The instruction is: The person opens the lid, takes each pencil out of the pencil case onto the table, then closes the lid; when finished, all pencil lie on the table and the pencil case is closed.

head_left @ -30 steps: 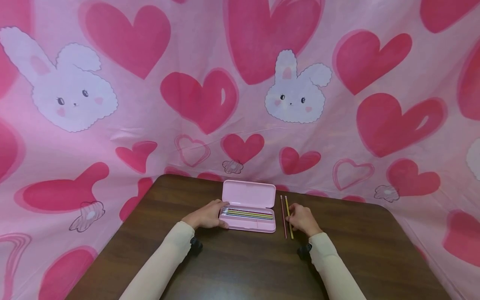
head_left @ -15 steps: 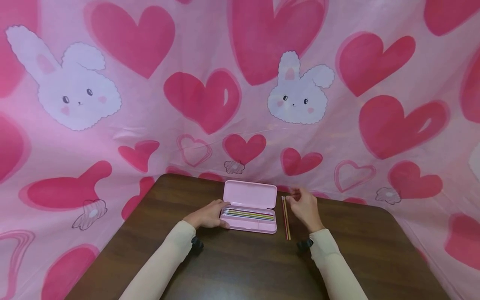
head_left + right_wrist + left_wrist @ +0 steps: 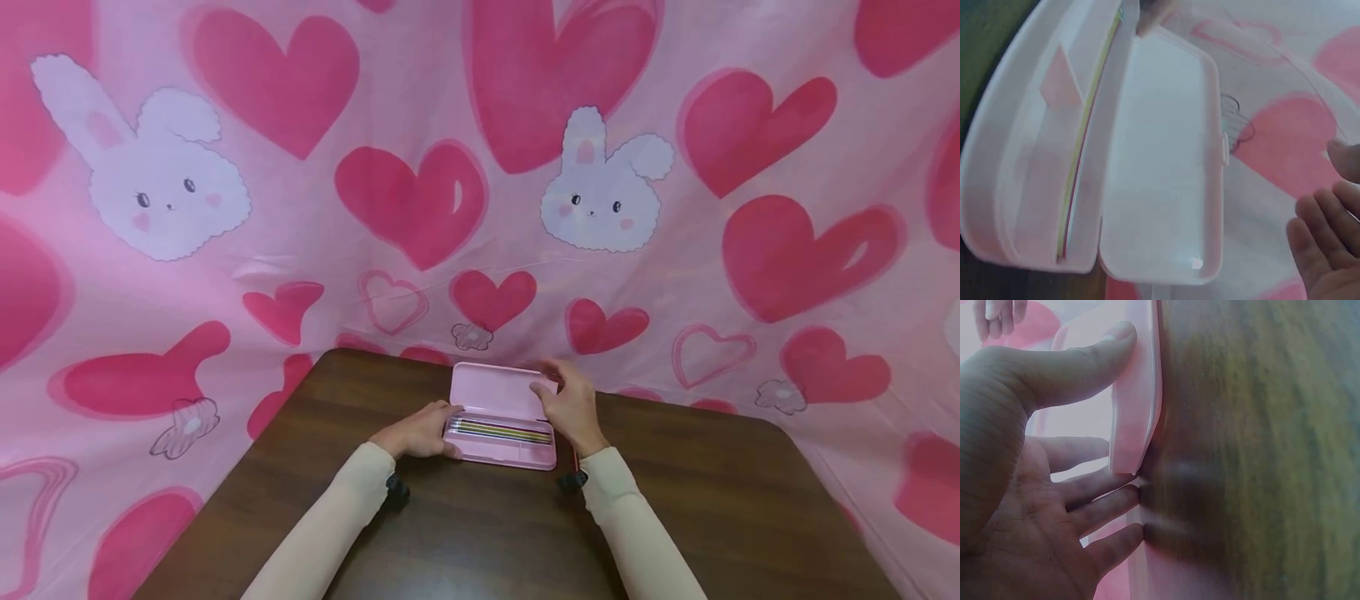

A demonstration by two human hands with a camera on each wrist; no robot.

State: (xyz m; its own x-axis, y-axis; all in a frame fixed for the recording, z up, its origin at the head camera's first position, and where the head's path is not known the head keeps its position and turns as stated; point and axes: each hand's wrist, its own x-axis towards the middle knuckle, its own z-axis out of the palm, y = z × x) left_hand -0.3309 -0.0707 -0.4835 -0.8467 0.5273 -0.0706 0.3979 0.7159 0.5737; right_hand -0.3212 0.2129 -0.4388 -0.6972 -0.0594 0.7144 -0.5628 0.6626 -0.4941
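Note:
An open pink pencil case (image 3: pixel 487 451) lies on the table, its lid (image 3: pixel 495 390) raised at the back. Several pencils (image 3: pixel 501 431) lie side by side in its rear compartment. My left hand (image 3: pixel 420 432) grips the case's left end; in the left wrist view its thumb presses one wall, with the fingers spread along the end. My right hand (image 3: pixel 573 407) hovers at the lid's right edge. In the right wrist view its fingers (image 3: pixel 1316 250) are relaxed and apart from the lid, holding nothing. Loose pencils (image 3: pixel 575 460) right of the case are mostly hidden by the right wrist.
A brown wooden table (image 3: pixel 450 533) bears everything. Behind it hangs a pink cloth (image 3: pixel 360 200) with hearts and rabbits, close to the table's back edge. A small divider (image 3: pixel 1060 81) stands in the case's front compartment.
My right hand has left the two loose pencils, which were drawn together, and moved up and left to the lid's right edge. The left hand has stayed on the case.

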